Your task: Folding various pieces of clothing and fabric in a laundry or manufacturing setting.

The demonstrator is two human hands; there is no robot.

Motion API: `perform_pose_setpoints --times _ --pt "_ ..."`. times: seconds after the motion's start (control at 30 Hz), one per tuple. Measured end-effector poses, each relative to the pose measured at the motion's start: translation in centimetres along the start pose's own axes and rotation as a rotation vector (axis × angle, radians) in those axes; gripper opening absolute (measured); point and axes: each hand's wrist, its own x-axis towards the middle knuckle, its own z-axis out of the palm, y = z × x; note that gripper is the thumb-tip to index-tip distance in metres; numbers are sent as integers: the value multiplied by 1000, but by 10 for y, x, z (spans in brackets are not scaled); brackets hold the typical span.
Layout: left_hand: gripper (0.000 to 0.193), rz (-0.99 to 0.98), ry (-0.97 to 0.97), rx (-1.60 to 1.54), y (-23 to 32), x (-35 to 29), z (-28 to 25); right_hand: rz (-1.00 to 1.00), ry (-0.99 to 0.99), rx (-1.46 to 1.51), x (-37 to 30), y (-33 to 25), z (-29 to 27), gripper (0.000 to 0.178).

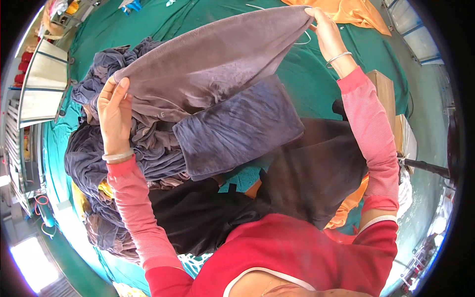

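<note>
A grey-brown towel (208,59) is stretched out in front of me, its upper edge running between my two hands. My left hand (115,116) pinches one corner, thumb against the fingers. Farther away and higher, my right hand (324,34) grips the opposite corner, with the cloth drawn to a point there. Below it a folded blue-grey towel (240,126) lies across my lap, partly covered by the stretched one. Next to my left forearm rises a heap of crumpled blue-grey and brownish towels (89,153).
Green sheeting (321,86) covers the floor. Orange cloth (354,12) lies at the far right, and more orange fabric (349,208) beside my right leg. Cardboard boxes (382,94) stand right of my arm. White panelled racks (44,79) stand at the left.
</note>
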Motion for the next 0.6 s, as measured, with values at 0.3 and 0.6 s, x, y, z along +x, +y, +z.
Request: perform_pose_setpoints --times 0.3,0.6 --pt "9 124 165 -22 0 -11 -3 127 -258 452 -24 -45 14 35" --pt "30 294 -151 335 51 -122 3 -59 -730 239 -94 -74 -52 40"
